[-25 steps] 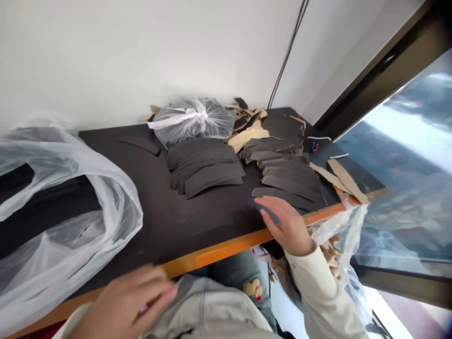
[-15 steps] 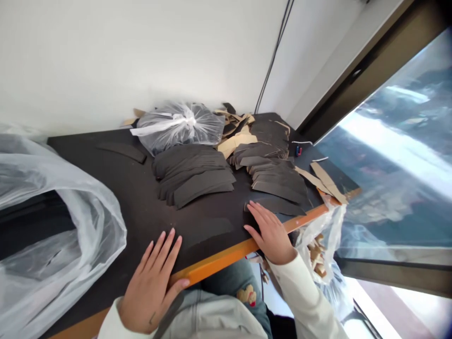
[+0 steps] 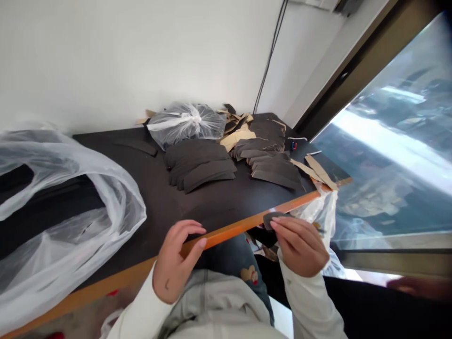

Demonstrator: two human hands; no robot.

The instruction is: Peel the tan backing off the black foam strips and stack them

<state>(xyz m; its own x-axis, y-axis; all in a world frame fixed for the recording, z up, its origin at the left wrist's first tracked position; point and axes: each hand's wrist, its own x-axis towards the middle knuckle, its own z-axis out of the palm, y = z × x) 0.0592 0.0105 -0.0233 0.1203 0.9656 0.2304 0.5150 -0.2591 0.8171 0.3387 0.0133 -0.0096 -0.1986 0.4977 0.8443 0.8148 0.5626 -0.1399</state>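
Pinching a dark piece (image 3: 270,220) between thumb and fingers, in the head view, the right hand (image 3: 302,247) is at the table (image 3: 212,205)'s orange front edge. The left hand (image 3: 175,263) is well apart from it, thumb and fingers parted around nothing, near the same edge; whether its fingertips touch the wood, I cannot tell. Beyond the hands lie two fanned dark stacks, the left stack (image 3: 201,165) in front of a tied bag (image 3: 185,125), the right stack (image 3: 273,168) beside tan strips (image 3: 322,173). An open bag (image 3: 122,188) sprawls at far left.
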